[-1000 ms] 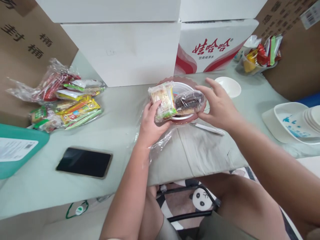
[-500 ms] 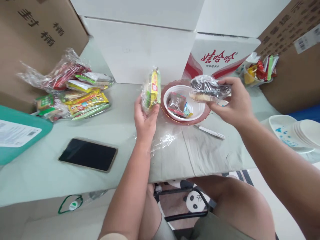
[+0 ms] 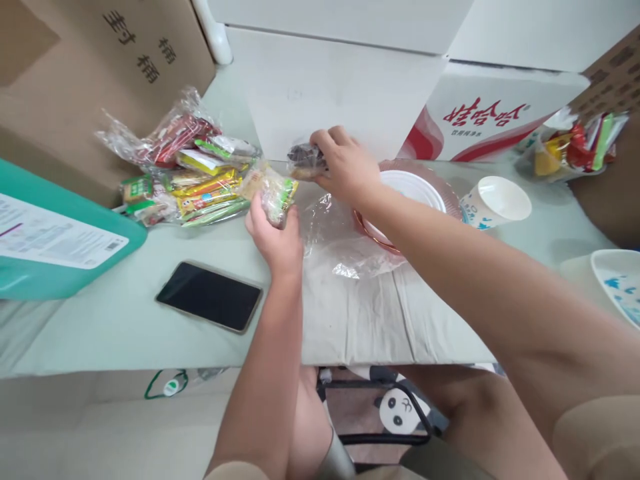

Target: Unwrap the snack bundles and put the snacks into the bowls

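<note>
My left hand [image 3: 276,233] is closed around a clear-wrapped snack with green and yellow on it [image 3: 275,193], just right of the snack pile [image 3: 205,193]. My right hand [image 3: 345,160] grips a dark-topped wrapped pastry [image 3: 304,160] beside it, in front of the white box. Under my right forearm, a white bowl [image 3: 417,187] rests in a pink plate [image 3: 450,193]; the forearm hides part of both and the bowl's contents cannot be made out. A crumpled clear wrapper [image 3: 350,267] lies by the plate.
A phone [image 3: 209,295] lies at the front left, near a teal container [image 3: 60,233]. White boxes [image 3: 325,93] stand behind. At the right are a paper cup [image 3: 500,200], a tub of snacks [image 3: 550,160] and a larger white container [image 3: 617,280]. A brown carton [image 3: 100,87] stands back left.
My right hand has carried the pastry left, away from above the bowl. My left hand has moved left towards the snack pile, its snack now tilted. The view has shifted, showing a paper cup.
</note>
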### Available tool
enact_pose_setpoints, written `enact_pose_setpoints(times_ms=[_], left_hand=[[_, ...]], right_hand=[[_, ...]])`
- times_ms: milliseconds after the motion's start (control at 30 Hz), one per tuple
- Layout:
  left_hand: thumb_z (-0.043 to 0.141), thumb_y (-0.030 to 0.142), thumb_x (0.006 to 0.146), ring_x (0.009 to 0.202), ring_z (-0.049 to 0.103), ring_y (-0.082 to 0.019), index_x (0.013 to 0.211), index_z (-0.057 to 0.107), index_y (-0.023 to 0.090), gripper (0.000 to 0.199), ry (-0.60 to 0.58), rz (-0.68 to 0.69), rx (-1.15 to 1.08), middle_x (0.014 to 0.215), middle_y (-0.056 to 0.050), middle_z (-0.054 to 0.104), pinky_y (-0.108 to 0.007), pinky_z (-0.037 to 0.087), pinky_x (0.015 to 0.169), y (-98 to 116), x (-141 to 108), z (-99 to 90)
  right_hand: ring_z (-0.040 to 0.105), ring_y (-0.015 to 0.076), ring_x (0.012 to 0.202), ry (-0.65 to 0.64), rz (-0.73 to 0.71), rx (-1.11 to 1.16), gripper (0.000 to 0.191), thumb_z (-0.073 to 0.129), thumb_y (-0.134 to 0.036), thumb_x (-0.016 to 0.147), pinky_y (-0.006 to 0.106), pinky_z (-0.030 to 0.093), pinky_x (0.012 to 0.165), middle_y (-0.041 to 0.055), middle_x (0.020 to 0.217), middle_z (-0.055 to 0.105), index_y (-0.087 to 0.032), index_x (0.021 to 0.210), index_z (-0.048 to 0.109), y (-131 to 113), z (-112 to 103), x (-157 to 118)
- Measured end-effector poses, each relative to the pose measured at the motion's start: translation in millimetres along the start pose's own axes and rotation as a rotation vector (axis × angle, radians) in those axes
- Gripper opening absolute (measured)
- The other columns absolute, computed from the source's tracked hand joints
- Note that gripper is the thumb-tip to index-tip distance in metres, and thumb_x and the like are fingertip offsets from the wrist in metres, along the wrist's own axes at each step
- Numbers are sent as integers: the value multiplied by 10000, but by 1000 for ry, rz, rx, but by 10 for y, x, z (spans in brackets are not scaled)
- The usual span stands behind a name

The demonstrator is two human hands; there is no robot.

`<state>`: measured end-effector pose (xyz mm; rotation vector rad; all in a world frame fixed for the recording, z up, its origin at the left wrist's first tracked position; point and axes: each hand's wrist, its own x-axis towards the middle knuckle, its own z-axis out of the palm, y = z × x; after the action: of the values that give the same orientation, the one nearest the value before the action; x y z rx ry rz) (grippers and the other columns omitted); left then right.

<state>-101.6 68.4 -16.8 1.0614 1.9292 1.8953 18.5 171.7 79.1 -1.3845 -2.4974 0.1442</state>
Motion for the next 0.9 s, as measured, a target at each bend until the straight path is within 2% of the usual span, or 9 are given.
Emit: enact_pose_setpoints(times_ms=[133, 200, 267, 400, 467, 533, 667, 800, 900], left_hand=[[704, 150, 809, 1448, 488, -251, 1455, 478, 251, 692, -7, -16, -6, 1492, -131, 461, -375, 427, 1222, -44, 19, 23], [680, 138, 818, 1491, 449, -258, 1489, 439, 245, 721, -65, -17, -36, 1565, -151, 385, -388, 422, 1230, -67, 19, 30], [688, 121, 800, 1538, 388, -283, 1513, 415, 256, 775, -128, -34, -36, 1615, -152, 327, -434, 369, 1270, -78, 7, 21], [738, 113, 757, 1594, 273, -342, 1526, 408, 314, 861, -209, -110, 9, 1681, -125, 234, -547, 258, 1313, -5, -60, -38], [786, 147, 734, 1616, 196, -376, 1500, 453, 311, 852, -215, -65, 66, 1701, -117, 200, -584, 204, 1322, 83, -113, -54], [819, 187, 721, 1622, 167, -384, 1436, 534, 288, 777, -238, 88, 125, 1679, -113, 267, -583, 169, 1331, 186, -179, -40], [779, 225, 777, 1461, 483, -323, 1276, 661, 251, 513, -603, 358, 137, 1468, -103, 562, -495, 346, 1269, 349, -342, 41], [791, 228, 751, 1271, 626, -300, 1396, 613, 307, 674, -1053, 257, 201, 1441, -87, 560, -461, 511, 1103, 390, -447, 53], [793, 239, 738, 1253, 625, -310, 1452, 566, 361, 759, -1139, 180, 245, 1472, -74, 518, -470, 533, 1063, 387, -451, 37]], right_hand=[[359, 303, 1545, -133, -118, 68, 736, 672, -62, 826, 500, 346, 1276, 128, 1596, 448, -192, 1503, 413, 33, 144, 129], [271, 329, 1601, -152, -125, 91, 812, 676, -53, 793, 557, 298, 1293, 114, 1640, 418, -208, 1539, 396, 104, 83, 19], [332, 354, 1572, -96, -87, 138, 740, 628, -101, 822, 589, 332, 1261, 114, 1632, 442, -226, 1527, 439, 240, -68, -213], [644, 332, 1249, 63, 217, 191, 424, 579, -215, 867, 519, 511, 1091, 141, 1336, 674, -216, 1288, 632, 664, -412, -819], [701, 333, 1111, -61, 395, 258, 397, 657, -312, 840, 529, 547, 1018, 141, 1262, 706, -204, 1221, 650, 847, -489, -1048], [689, 358, 1148, -203, 486, 327, 589, 755, -423, 778, 541, 535, 1030, 152, 1307, 695, -202, 1305, 612, 950, -486, -1159], [661, 404, 1190, -300, 655, 333, 931, 792, -658, 708, 537, 527, 1020, 193, 1281, 706, -185, 1458, 506, 961, -391, -1067], [649, 418, 1196, -338, 767, 326, 1167, 828, -701, 635, 534, 562, 934, 220, 1300, 689, -188, 1573, 361, 931, -348, -918], [659, 391, 1181, -343, 762, 395, 1229, 881, -669, 572, 496, 588, 879, 210, 1345, 666, -226, 1584, 343, 938, -331, -927]])
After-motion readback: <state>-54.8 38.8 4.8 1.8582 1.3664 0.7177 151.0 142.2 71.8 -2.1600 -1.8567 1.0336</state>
